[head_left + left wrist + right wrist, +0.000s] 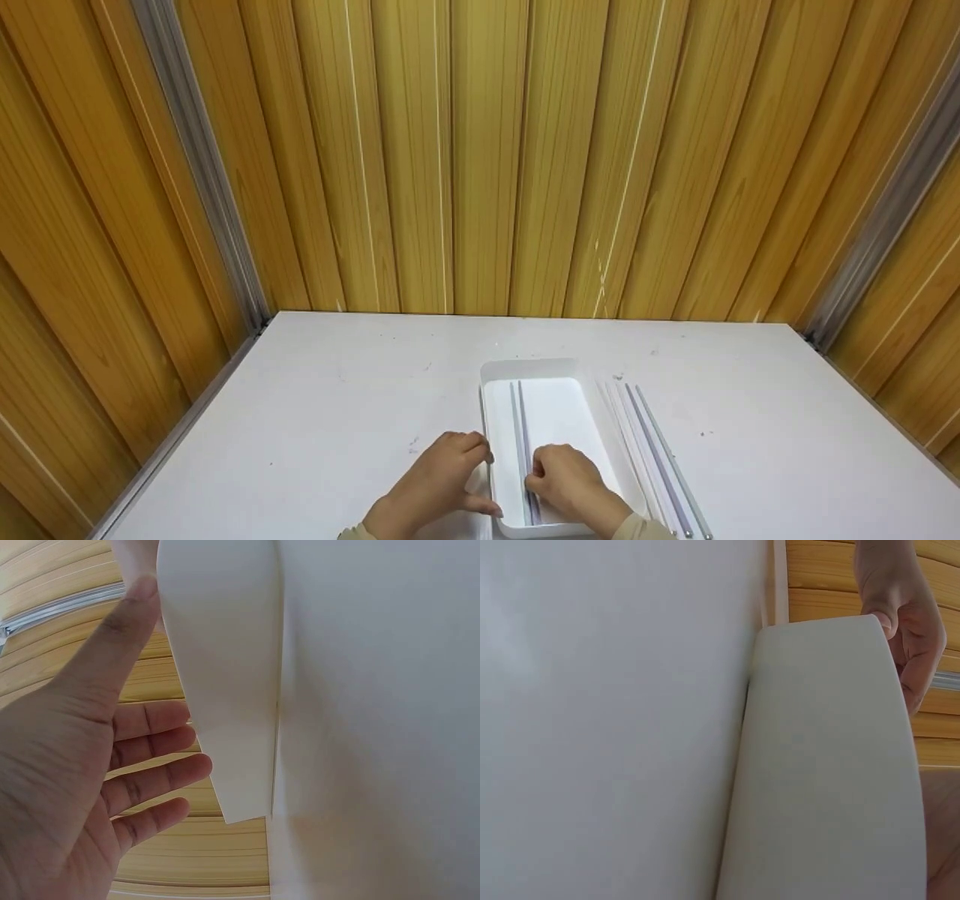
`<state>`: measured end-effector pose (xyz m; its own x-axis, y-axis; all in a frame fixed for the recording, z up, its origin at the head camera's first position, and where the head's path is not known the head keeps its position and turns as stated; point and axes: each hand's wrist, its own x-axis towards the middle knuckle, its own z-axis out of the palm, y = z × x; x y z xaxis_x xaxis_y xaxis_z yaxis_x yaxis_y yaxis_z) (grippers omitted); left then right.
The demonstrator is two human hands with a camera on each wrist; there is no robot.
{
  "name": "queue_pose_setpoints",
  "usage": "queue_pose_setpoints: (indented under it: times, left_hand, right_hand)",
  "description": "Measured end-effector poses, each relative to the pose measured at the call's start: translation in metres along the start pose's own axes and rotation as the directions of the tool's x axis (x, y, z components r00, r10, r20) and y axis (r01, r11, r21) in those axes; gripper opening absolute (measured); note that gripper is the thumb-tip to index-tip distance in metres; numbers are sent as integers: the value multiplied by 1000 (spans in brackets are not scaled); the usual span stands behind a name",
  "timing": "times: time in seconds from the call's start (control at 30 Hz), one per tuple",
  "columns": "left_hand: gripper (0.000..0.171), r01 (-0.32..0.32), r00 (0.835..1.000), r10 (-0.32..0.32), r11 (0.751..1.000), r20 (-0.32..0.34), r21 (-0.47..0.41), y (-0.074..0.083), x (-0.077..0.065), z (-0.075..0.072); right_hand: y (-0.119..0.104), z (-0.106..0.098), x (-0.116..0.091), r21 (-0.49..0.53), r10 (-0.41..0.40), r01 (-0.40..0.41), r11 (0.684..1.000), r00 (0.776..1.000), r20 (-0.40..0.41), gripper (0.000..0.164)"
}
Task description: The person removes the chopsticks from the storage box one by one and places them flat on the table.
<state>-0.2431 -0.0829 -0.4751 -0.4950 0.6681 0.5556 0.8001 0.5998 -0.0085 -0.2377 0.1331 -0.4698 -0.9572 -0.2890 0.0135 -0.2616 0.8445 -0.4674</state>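
A white rectangular tray (574, 412) stands lengthwise on the table. Along its left side, inside, lies a pair of slim chopsticks (523, 427), one greenish and one purplish. My right hand (566, 476) is inside the tray with curled fingers, its fingertips pinching at the chopsticks near their thicker end. In the right wrist view the tray wall (825, 765) hides most of that hand. My left hand (450, 476) is at the tray's left rim, thumb and fingers spread apart. The left wrist view shows its fingers (161, 772) nearly straight beside the tray's outer wall (225, 682).
Right of the tray, several more chopsticks (660, 457) in pale pink, purple and green lie side by side on the white table (360, 390). Wood-patterned panels (480, 165) rise behind the table and on both sides, with grey metal posts (202, 150) at the corners.
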Motion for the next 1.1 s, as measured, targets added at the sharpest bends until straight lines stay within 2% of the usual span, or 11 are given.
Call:
queue_pose_setpoints:
  times: [0.3, 0.57, 0.7, 0.9, 1.1]
  left_hand:
    - [58, -7, 1000, 7, 1000, -8, -5, 0, -1, -1]
    - [59, -6, 1000, 5, 1000, -26, -10, 1, -1, 0]
    - [59, -11, 1000, 11, 1000, -26, -5, 2, -2, 1]
    - [59, -11, 1000, 11, 1000, -28, -11, 2, -2, 0]
    - [59, -13, 1000, 12, 1000, -27, -17, 1, -2, 0]
  right_hand:
    - [-3, 3, 3, -55, 19, -21, 998, 999, -27, 17]
    - [-4, 4, 6, -71, 58, -58, 996, 998, -1, 17]
    - [-3, 3, 6, -59, 47, -47, 997, 999, 10, 19]
    - [0, 4, 4, -27, 5, -5, 1000, 1000, -16, 19]
    - [-1, 2, 4, -18, 8, -9, 1000, 999, -34, 20]
